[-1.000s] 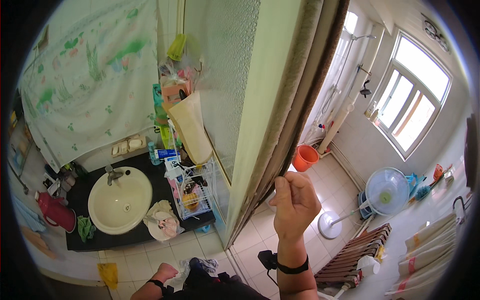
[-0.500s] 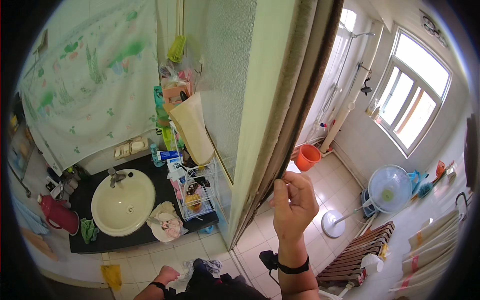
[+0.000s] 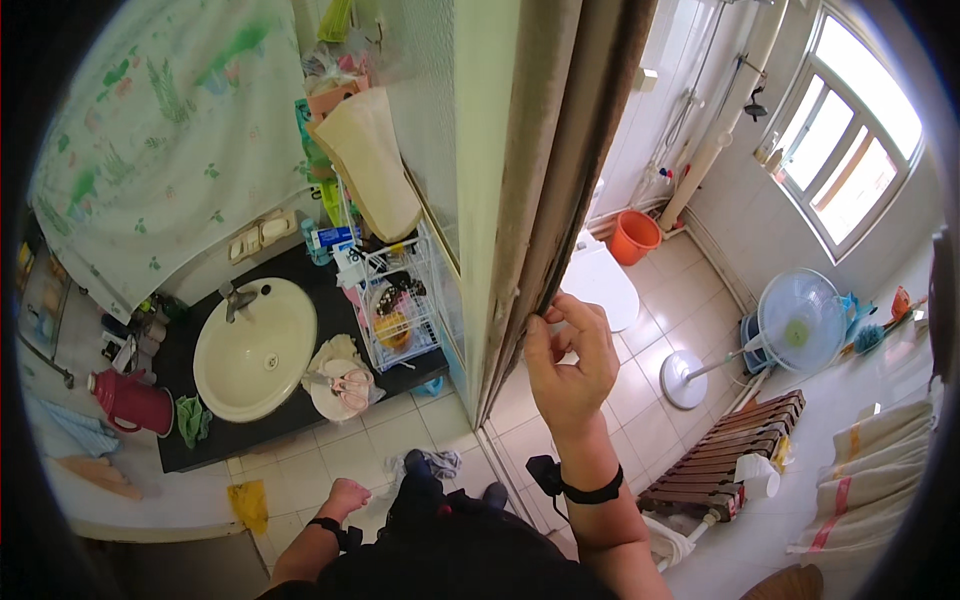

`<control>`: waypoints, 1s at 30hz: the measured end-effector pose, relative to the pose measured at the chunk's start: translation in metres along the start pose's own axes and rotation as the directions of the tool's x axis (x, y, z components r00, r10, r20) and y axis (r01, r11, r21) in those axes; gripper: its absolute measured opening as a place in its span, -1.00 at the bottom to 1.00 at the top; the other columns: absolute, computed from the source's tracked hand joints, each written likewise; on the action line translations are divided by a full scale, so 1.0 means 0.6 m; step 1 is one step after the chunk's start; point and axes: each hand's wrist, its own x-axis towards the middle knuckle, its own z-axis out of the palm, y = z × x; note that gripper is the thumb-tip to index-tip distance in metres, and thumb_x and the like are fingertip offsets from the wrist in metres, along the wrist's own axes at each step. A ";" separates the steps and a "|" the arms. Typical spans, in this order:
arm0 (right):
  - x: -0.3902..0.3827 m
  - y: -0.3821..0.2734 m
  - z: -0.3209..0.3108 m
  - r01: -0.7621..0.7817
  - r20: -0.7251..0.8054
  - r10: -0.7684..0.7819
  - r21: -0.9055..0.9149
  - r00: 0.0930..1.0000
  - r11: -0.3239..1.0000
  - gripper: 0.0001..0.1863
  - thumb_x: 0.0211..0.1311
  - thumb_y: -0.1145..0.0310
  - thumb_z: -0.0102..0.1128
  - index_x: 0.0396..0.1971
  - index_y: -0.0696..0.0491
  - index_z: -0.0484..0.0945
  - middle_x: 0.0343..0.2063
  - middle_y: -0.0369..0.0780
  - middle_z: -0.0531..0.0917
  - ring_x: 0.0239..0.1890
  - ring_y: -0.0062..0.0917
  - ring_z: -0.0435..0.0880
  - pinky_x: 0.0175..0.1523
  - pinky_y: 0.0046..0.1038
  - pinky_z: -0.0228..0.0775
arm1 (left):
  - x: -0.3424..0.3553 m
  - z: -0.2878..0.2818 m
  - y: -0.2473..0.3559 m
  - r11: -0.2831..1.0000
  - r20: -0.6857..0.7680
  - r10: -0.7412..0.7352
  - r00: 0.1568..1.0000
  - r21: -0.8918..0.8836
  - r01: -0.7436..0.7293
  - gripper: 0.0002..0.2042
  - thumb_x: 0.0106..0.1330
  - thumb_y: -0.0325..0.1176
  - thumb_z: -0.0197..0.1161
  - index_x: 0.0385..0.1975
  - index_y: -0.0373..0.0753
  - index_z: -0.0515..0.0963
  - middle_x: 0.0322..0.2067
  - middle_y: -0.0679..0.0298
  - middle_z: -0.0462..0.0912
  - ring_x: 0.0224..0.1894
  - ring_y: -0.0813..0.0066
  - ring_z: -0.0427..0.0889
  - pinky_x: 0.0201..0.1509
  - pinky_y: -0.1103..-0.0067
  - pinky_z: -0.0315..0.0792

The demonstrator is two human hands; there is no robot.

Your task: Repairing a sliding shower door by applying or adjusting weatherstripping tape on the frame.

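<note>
My right hand (image 3: pixel 578 355) is raised at the tall, worn beige door edge (image 3: pixel 530 190). Its thumb and curled fingers close on the dark strip along that edge. A black strap circles the wrist, with a small black device beside it. Low down, near the floor, my left hand (image 3: pixel 347 495) is curled into a loose fist, and nothing shows in it. It too has a black wrist strap. Beyond the right hand lies a white toilet lid (image 3: pixel 600 285), partly hidden by the door edge.
Left of the door, a cream washbasin (image 3: pixel 212 385) sits in a black counter, beside a red thermos jug (image 3: pixel 140 405) and a white wire rack (image 3: pixel 425 320). On the right are an orange bucket (image 3: pixel 636 238), a round white stand base (image 3: pixel 685 380) and a brown slatted radiator (image 3: pixel 725 450).
The whole view has shifted, so the room sits higher and more of my body and the toilet lid shows. My right hand stays at the door edge; the left remains curled.
</note>
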 end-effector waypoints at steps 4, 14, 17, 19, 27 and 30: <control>-0.051 0.020 -0.011 -0.090 0.059 0.093 -0.037 0.994 0.995 -0.61 0.19 0.68 0.49 0.03 0.16 0.70 -0.29 -0.21 0.72 -0.65 -0.74 0.56 -0.56 -0.62 0.38 | -0.020 -0.002 0.005 0.999 0.014 0.040 0.999 0.021 -0.041 -0.82 0.19 -0.29 0.45 -0.44 -0.28 0.83 -0.56 0.22 0.80 -0.60 0.47 0.71 -0.42 0.50 0.63; -0.203 0.107 -0.001 -0.239 0.109 0.245 -0.072 0.963 0.968 -0.53 0.19 0.66 0.48 0.11 0.07 0.66 -0.31 -0.24 0.71 -0.67 -0.66 0.58 -0.54 -0.55 0.41 | -0.008 -0.008 -0.048 0.927 0.075 0.285 0.956 0.232 -0.294 -0.80 0.19 -0.28 0.44 -0.51 -0.30 0.79 -0.60 0.24 0.75 -0.62 0.49 0.67 -0.44 0.51 0.59; -0.249 0.137 -0.005 -0.293 0.123 0.306 -0.116 0.944 0.949 -0.54 0.19 0.64 0.48 0.11 0.05 0.65 -0.30 -0.25 0.72 -0.67 -0.63 0.59 -0.52 -0.53 0.43 | -0.048 -0.002 0.031 0.996 0.033 0.061 0.998 0.062 -0.063 -0.81 0.19 -0.28 0.46 -0.50 -0.30 0.80 -0.59 0.25 0.76 -0.60 0.50 0.68 -0.44 0.53 0.58; -0.269 0.151 -0.005 -0.307 0.126 0.325 -0.142 0.937 0.941 -0.54 0.20 0.62 0.48 0.10 0.05 0.65 -0.30 -0.25 0.72 -0.66 -0.62 0.60 -0.51 -0.52 0.44 | -0.063 -0.003 0.047 0.999 0.017 0.031 0.999 0.035 -0.031 -0.81 0.19 -0.29 0.47 -0.48 -0.30 0.80 -0.58 0.25 0.76 -0.59 0.50 0.68 -0.44 0.53 0.58; -0.312 0.166 -0.003 -0.389 0.108 0.411 -0.183 0.905 0.903 -0.55 0.20 0.55 0.53 0.09 -0.03 0.64 -0.25 -0.27 0.73 -0.63 -0.57 0.63 -0.49 -0.48 0.47 | -0.073 -0.007 0.029 1.000 -0.006 0.002 1.000 -0.024 -0.003 -0.81 0.20 -0.29 0.49 -0.42 -0.31 0.80 -0.53 0.24 0.79 -0.55 0.52 0.70 -0.41 0.51 0.60; -0.314 0.164 -0.001 -0.419 0.077 0.433 -0.144 0.898 0.896 -0.58 0.19 0.53 0.55 0.04 -0.03 0.65 -0.20 -0.25 0.75 -0.63 -0.57 0.64 -0.48 -0.49 0.48 | -0.077 -0.009 0.028 0.999 -0.014 -0.044 0.999 0.026 0.044 -0.81 0.21 -0.29 0.49 -0.41 -0.31 0.81 -0.51 0.24 0.80 -0.52 0.52 0.71 -0.38 0.51 0.62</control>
